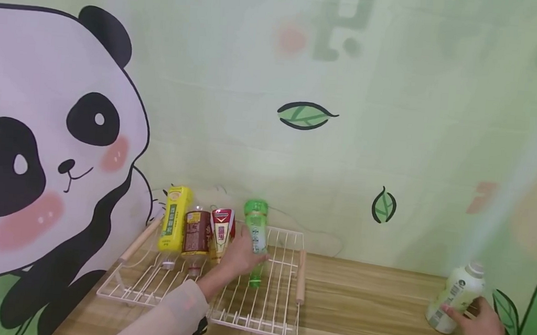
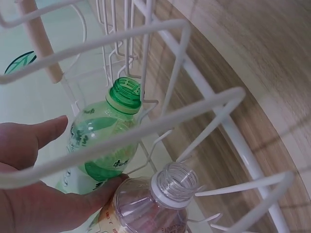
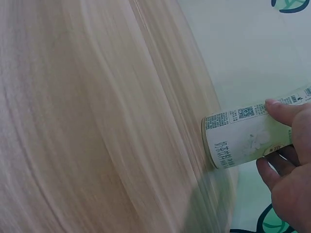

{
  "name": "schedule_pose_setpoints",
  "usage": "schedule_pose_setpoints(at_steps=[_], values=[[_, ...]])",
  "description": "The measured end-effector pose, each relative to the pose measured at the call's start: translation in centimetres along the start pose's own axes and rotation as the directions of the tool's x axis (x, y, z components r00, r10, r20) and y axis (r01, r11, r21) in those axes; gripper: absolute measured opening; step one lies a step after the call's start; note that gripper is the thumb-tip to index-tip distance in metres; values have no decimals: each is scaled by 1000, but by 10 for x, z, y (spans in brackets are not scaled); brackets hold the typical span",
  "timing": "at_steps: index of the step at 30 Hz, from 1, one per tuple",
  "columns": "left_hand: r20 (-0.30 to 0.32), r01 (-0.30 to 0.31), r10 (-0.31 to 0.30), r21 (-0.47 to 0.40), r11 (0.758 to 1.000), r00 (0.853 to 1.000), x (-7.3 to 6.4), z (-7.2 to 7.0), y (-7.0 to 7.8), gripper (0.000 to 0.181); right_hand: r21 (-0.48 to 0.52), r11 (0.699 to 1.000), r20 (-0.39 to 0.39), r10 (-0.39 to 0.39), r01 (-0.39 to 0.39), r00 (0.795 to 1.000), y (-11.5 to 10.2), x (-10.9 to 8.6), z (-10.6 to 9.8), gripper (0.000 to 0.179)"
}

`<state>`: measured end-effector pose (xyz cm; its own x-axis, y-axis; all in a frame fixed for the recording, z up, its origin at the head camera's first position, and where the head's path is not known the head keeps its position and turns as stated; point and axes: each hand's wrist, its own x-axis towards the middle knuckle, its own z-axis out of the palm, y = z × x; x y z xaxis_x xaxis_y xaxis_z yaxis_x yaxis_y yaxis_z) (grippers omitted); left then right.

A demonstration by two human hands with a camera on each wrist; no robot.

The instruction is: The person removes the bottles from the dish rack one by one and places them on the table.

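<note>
A green plastic bottle (image 1: 258, 230) leans mouth-down in a white wire rack (image 1: 279, 326). My left hand (image 1: 239, 252) is around its side; in the left wrist view the straight thumb (image 2: 51, 130) stands slightly apart from the green bottle, and a finger lies between it and a clear-necked bottle (image 2: 146, 199). At the right, my right hand (image 1: 485, 326) grips a white and pale green bottle (image 1: 457, 295), capped end up and tilted. Its printed label and base show in the right wrist view, with the thumb on one side and fingers on the other.
Beside the green bottle in the rack stand a yellow bottle (image 1: 174, 218), a brown-labelled bottle (image 1: 196, 233) and a red and cream bottle (image 1: 221, 229), also neck-down. Wooden handles (image 1: 301, 278) flank the rack on the wood-grain table (image 1: 362, 301). A panda-printed backdrop (image 1: 232, 149) hangs behind.
</note>
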<state>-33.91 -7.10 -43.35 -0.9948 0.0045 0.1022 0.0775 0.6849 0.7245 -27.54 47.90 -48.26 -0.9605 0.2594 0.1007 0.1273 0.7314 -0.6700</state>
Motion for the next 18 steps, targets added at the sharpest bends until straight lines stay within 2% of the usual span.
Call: schedule_pose_setpoints(at_steps=[2, 6, 12, 14, 18], values=[[-14, -19, 19, 1, 1000, 1000, 1, 1, 1, 107, 6, 1000, 5, 25, -25, 1000, 1, 0, -1, 97], [-27, -52, 52, 18, 998, 998, 3, 4, 2, 95, -3, 1000, -7, 23, -23, 1000, 5, 0, -3, 94], [11, -58, 59, -16, 998, 998, 4, 7, 3, 77, -56, 998, -45, -8, 5, 999, 11, 3, 1, 85], [21, -88, 88, -20, 996, 996, 8, 10, -4, 74, -85, 996, -53, -3, -1, 999, 12, 3, 3, 83], [47, -122, 124, -44, 992, 991, 6, 8, -6, 64, -140, 990, -42, 17, -23, 999, 13, 1, 6, 84]])
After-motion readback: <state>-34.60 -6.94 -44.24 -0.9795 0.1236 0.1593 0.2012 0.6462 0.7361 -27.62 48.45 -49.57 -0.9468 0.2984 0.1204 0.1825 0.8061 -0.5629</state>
